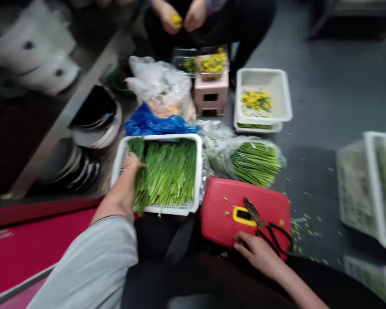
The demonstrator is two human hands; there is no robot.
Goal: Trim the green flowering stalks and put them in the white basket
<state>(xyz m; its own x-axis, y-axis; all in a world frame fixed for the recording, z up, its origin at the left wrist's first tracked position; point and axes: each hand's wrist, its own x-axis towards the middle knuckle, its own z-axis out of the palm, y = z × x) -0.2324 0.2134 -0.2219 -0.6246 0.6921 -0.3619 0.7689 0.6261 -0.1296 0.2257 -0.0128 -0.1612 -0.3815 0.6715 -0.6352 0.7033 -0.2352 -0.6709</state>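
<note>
My left hand (131, 164) is wrapped round a bunch of green chives (140, 184) at the left side of a white slotted basket (197, 171). More long green chives (170, 171) lie side by side inside it, pale ends toward me. Loosely curled, my right hand (252, 249) rests by the near edge of a red stool (221, 201), with nothing visible in its fingers. Beside that hand, dark-handled scissors (260, 221) lie across the stool's top, near its yellow-rimmed slot. A clear bag of green stalks (255, 163) sits behind the stool.
Opposite, a person's hands (180, 17) hold something yellow. Before them stands a pink stool (211, 92) with tubs of yellow flowers (214, 63). A white basket (281, 94) holds more flowers. Blue plastic (157, 122) lies behind my basket; crates (371, 184) stand right, stacked dishes (96, 124) left.
</note>
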